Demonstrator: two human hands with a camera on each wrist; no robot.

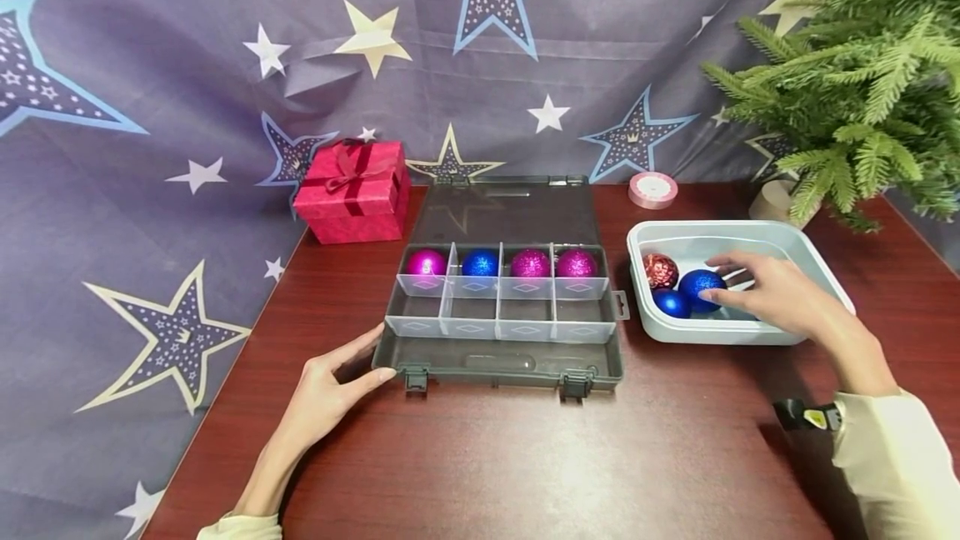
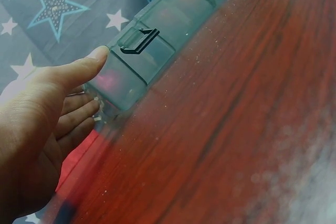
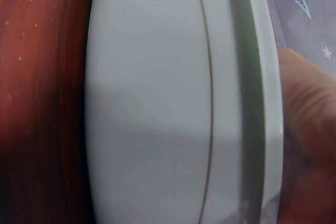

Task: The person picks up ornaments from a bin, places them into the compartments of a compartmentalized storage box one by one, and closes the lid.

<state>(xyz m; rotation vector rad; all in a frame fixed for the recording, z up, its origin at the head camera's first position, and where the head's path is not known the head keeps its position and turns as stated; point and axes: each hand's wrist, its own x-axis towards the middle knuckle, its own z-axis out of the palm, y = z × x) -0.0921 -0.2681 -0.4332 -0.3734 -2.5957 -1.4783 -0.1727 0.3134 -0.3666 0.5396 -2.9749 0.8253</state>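
Observation:
A smoky clear plastic compartment box [image 1: 498,357] lies with its lid [image 1: 510,219] raised behind it. Its back row holds pink balls [image 1: 530,263] and a blue ball [image 1: 480,262], one per cell. My left hand [image 1: 330,382] rests at the box's near left corner, thumb on the front edge, relaxed fingers along the side. Over a pale plastic basin [image 1: 750,335], my right hand [image 1: 783,294] holds a glittery blue ball [image 1: 692,287] between thumb and fingers. Beside it lie a smooth blue ball [image 1: 670,303] and a red ball [image 1: 660,271]. The basin wall [image 3: 152,93] hides most of this hand in the right wrist view.
A red gift box [image 1: 352,207] stands at the back left. A pink ribbon roll [image 1: 652,190] lies behind the basin, and an artificial fir tree [image 1: 862,98] overhangs the back right. A star-printed cloth [image 1: 510,90] hangs behind the table.

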